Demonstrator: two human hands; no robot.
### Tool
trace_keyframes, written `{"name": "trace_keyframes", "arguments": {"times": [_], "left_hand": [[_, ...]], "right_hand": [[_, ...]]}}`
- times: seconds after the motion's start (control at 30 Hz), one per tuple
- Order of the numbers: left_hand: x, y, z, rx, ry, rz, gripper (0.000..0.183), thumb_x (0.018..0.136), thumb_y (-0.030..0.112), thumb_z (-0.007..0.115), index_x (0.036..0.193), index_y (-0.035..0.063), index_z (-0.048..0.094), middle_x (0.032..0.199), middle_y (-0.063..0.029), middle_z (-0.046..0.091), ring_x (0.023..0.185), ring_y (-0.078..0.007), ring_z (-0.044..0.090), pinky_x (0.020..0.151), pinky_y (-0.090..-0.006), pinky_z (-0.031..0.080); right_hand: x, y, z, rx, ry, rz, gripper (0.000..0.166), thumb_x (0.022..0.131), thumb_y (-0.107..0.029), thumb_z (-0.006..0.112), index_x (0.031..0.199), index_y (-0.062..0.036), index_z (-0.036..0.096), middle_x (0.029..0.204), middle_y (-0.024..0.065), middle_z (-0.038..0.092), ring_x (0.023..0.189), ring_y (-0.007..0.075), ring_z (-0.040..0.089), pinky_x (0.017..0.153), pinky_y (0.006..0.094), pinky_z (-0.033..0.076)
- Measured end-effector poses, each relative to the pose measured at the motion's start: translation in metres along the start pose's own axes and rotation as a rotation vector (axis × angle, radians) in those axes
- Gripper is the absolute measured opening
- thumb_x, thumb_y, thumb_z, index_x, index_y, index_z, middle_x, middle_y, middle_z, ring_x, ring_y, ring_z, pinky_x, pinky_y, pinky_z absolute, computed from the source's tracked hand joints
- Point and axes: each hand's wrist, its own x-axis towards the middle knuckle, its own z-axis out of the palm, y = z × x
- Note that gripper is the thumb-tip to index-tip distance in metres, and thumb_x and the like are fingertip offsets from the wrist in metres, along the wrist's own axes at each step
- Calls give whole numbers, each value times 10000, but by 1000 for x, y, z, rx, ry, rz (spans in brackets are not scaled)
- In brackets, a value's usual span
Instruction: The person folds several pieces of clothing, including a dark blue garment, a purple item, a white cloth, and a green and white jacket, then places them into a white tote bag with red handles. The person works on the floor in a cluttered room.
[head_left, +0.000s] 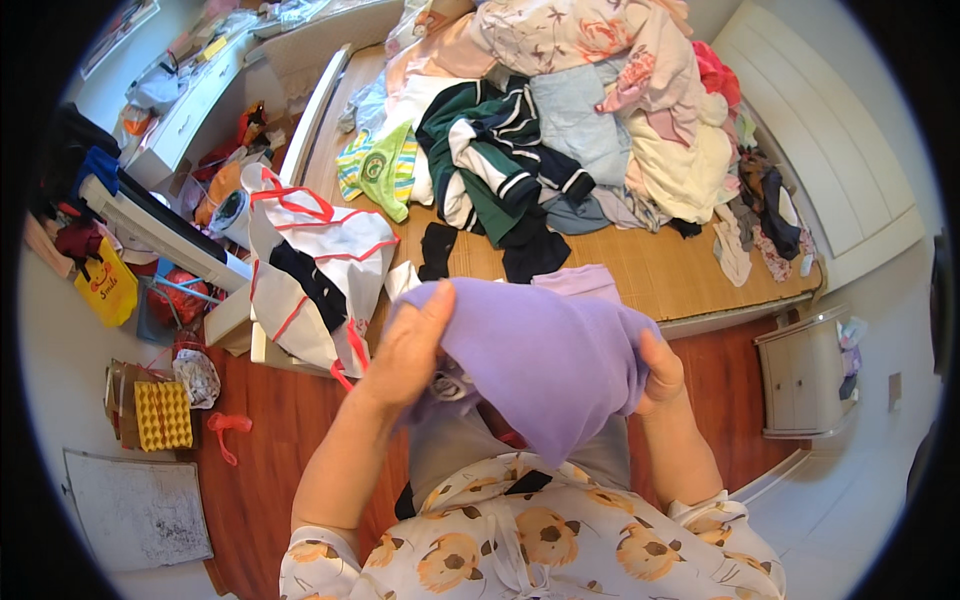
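Observation:
A purple knit garment is held up in front of my body, above the near edge of the bed. My left hand grips its left side, the thumb lying on top of the cloth. At the right side my right hand pinches the fabric, with most of its fingers hidden behind. One corner of the cloth hangs down towards my lap. Some small whitish detail shows in a fold near my left hand. Just beyond the garment lies a folded lilac cloth on the bed mat.
A heap of clothes and floral bedding covers the far bed, including a green-and-navy jacket. To the left stands a white bag with red trim, dark clothing in it. A small cabinet stands right. Yellow egg-tray-like foam and a red plastic bag lie left.

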Motion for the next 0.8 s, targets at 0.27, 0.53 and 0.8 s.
{"name": "trace_keyframes", "arguments": {"times": [0.27,0.53,0.8], "left_hand": [[-8,49,11,-9,-7,248,393,1000,315,362,999,-1,595,883,-31,626,781,-98,563,712,-246,445],[31,33,17,-238,-579,108,535,972,459,377,1083,-19,591,977,-107,648,821,-181,638,749,-273,499],[84,-206,-52,1034,65,48,597,783,287,688,1274,20,478,1182,-210,548,949,-320,621,821,-371,505]], "right_hand": [[-25,-42,44,-359,323,-92,641,760,-261,690,1241,98,466,1206,196,553,1107,280,547,954,389,426],[-33,-38,71,-339,237,-401,671,609,-354,730,1097,56,520,1053,160,566,1023,270,509,870,378,415],[-65,-38,52,-182,194,-418,601,570,-371,634,987,44,510,931,152,541,881,252,486,776,360,414]]}}
